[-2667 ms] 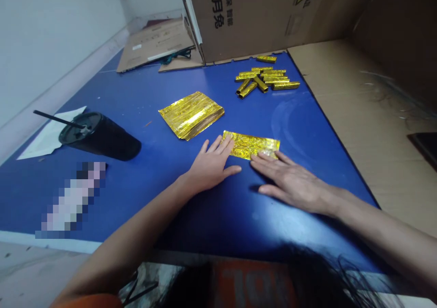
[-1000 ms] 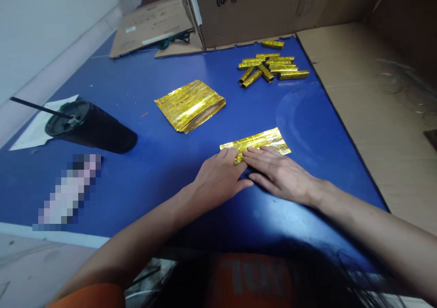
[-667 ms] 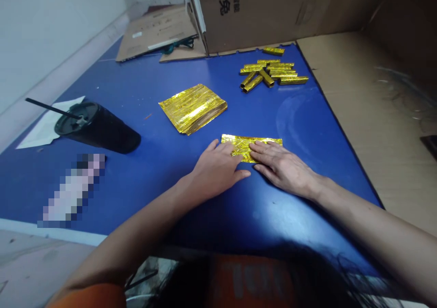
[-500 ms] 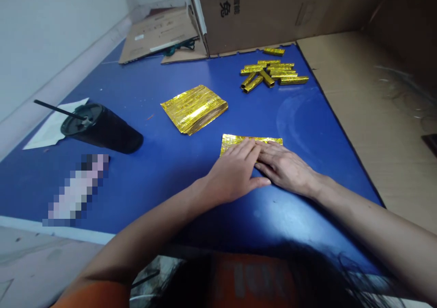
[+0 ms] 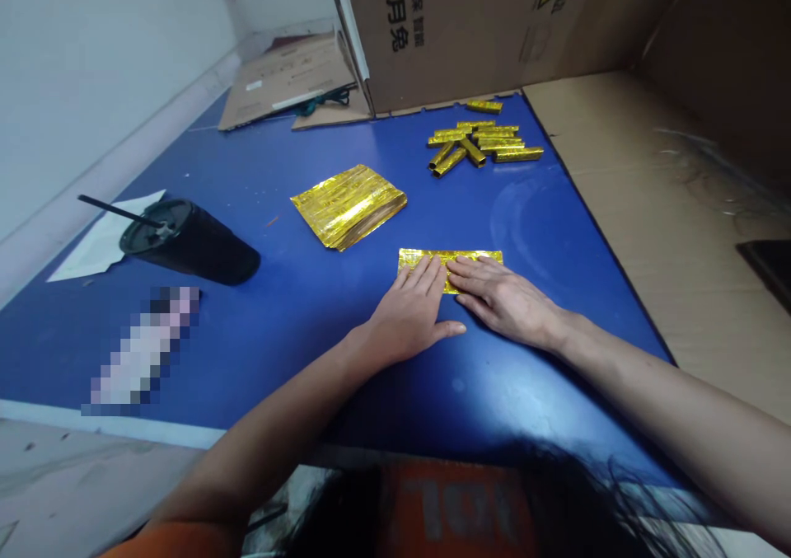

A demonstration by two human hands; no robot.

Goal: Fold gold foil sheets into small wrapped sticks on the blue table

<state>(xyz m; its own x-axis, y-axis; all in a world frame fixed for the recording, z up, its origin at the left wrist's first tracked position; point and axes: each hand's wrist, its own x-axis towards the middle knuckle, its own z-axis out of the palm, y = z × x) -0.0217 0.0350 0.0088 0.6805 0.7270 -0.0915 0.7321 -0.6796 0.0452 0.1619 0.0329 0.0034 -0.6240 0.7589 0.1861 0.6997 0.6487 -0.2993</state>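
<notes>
A narrow folded strip of gold foil (image 5: pixel 475 257) lies flat on the blue table (image 5: pixel 278 377) in front of me. My left hand (image 5: pixel 411 311) rests with its fingertips on the strip's left half. My right hand (image 5: pixel 503 302) lies flat with its fingers over the strip's lower edge, close to the left fingertips. Neither hand grips it. Up and to the left sits a stack of gold foil sheets (image 5: pixel 349 208). A loose pile of rolled gold foil tubes (image 5: pixel 475 143) lies farther back.
A black tumbler with a straw (image 5: pixel 191 245) lies on its side on white paper (image 5: pixel 102 249) at the left. A pixelated object (image 5: pixel 142 348) lies nearer me. A cardboard box (image 5: pixel 463 35) stands at the table's far edge, with a cardboard sheet (image 5: pixel 648 212) to the right.
The foil is now a narrower strip than one second ago. My left hand has slid back from on top of it, leaving more of the strip showing.
</notes>
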